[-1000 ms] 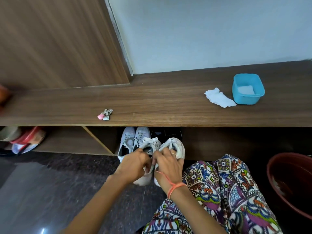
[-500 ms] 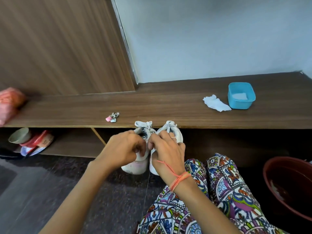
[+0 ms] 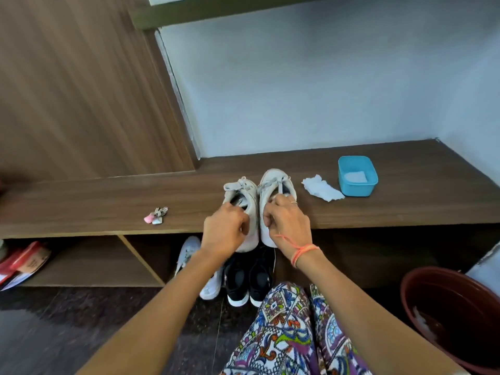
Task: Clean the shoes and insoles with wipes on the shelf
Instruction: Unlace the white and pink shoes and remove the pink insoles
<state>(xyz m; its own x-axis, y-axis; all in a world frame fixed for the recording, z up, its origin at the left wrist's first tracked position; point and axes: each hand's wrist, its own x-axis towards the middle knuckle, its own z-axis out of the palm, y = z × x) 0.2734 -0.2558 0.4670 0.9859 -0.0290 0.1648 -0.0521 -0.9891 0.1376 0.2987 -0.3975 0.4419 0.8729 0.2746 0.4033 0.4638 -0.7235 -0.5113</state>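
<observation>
From the head view, the pair of white lace-up sneakers has come up from the floor in front of the lower cubby to the top of the long dark wooden shelf (image 3: pixel 405 201). A second ago they were low, against the opening under the shelf. Now their toes point toward the wall and their heels overhang the front edge.

The left hand (image 3: pixel 226 234) grips the heel collar of the left white sneaker (image 3: pixel 240 190), fingers curled into its opening. The right hand (image 3: pixel 288 224), with an orange thread band (image 3: pixel 301 253) at the wrist, grips the heel of the right white sneaker (image 3: pixel 273 180) in the same way. Whether the soles already rest on the wood or are only just above it cannot be told.

Just to the right of the shoes lies a crumpled white wipe (image 3: pixel 322 188), and beside it a small blue plastic tub (image 3: pixel 357 189) with more white material inside. A pink keyring (image 3: pixel 156 215) lies well to the left. Below, a pair of black sneakers (image 3: pixel 249 280) and a pale grey sneaker (image 3: pixel 189 253) stand in the cubby, and a reddish-brown bucket (image 3: pixel 405 293) stands at the right.

The move seems to put the shoes within reach of the wipes. No cleaning has begun, and both hands would need to let go first.
</observation>
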